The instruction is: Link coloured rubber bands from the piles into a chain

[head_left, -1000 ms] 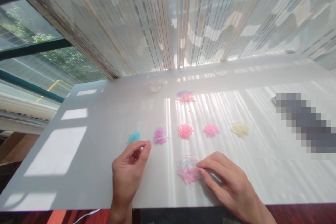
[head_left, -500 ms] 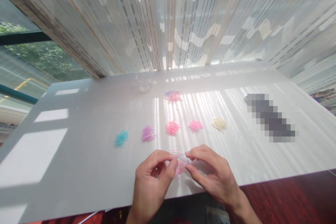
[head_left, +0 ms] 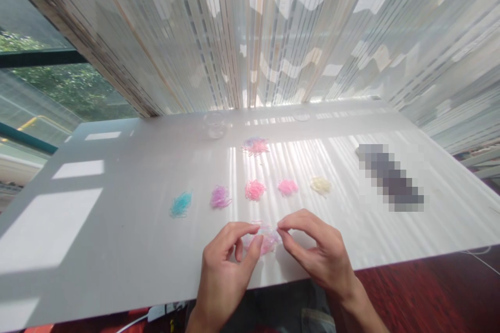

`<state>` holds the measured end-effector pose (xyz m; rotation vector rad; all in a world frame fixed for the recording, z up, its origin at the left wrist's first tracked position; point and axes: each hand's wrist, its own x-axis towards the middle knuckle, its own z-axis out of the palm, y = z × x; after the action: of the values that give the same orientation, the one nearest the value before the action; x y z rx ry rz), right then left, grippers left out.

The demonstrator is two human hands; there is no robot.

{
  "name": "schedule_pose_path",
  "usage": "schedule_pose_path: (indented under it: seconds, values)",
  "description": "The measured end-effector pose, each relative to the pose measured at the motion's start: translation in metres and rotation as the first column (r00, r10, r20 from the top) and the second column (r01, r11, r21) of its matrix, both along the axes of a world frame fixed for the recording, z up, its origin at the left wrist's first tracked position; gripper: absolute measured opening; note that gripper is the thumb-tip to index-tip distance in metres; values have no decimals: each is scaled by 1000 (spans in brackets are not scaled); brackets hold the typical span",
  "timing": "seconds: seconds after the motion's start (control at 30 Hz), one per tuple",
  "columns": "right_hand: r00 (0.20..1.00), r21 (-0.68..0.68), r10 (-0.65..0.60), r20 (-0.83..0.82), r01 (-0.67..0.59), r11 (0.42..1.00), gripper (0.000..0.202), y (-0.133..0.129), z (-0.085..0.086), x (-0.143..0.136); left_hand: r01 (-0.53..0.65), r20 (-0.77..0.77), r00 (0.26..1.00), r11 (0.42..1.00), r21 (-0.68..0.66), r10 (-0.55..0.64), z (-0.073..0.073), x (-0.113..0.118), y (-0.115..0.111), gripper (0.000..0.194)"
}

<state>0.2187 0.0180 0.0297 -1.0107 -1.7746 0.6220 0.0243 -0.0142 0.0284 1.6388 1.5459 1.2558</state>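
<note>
A mixed pile of thin, pale pink and lilac loops, like small rubber bands (head_left: 265,244), lies on the white table between my hands. My left hand (head_left: 230,263) is at the pile's left side, its thumb and index finger apart with nothing visible between them. On the other side, my right hand (head_left: 318,250) has thumb and index fingertips pinched together at the pile's upper right edge; whatever they hold is too small to make out. Beyond my hands is a row of single-colour piles: teal (head_left: 181,204), purple (head_left: 221,197), coral pink (head_left: 255,190), light pink (head_left: 288,187) and pale yellow (head_left: 321,185).
Farther back lies another mixed pile (head_left: 255,146). A clear round container (head_left: 215,127) and a clear flat disc (head_left: 301,117) stand near the curtain (head_left: 250,31). A blurred dark object (head_left: 390,177) lies at the right. Sunlight stripes the table (head_left: 133,229).
My right thumb and index finger have closed into a pinch and risen slightly. My left thumb and index finger have parted a little. The view has shifted slightly.
</note>
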Motion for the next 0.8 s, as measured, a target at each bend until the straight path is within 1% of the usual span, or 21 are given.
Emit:
schedule_pose_path:
  seconds: [0.07, 0.13, 0.17, 0.23, 0.4, 0.57, 0.8]
  values:
    - [987, 0, -143, 77, 143, 990, 9, 9, -3, 10, -38, -111, 993, 997, 73, 46, -5, -12, 1, 7]
    - [949, 0, -271, 162, 274, 962, 6, 18, -6, 19, -70, -197, 975, 985, 159, 101, -9, -24, 1, 6]
    - [925, 7, -324, 198, 329, 944, 7, 23, -8, 23, -76, -231, 966, 979, 187, 119, -11, -29, 2, 6]
    - [887, 12, -383, 258, 394, 919, 11, 29, -11, 27, -80, -276, 951, 975, 205, 136, -14, -35, 2, 5]
    - [869, 6, -383, 314, 401, 916, 16, 35, -16, 23, -76, -313, 939, 974, 212, 142, -16, -32, 4, 6]
    - [836, -9, -430, 341, 461, 887, 20, 37, -16, 21, -81, -315, 938, 976, 200, 142, -16, -29, 6, 7]
    - [826, -66, -451, 338, 499, 864, 26, 36, -15, 21, -52, -330, 937, 981, 188, 112, -17, -30, 4, 7]
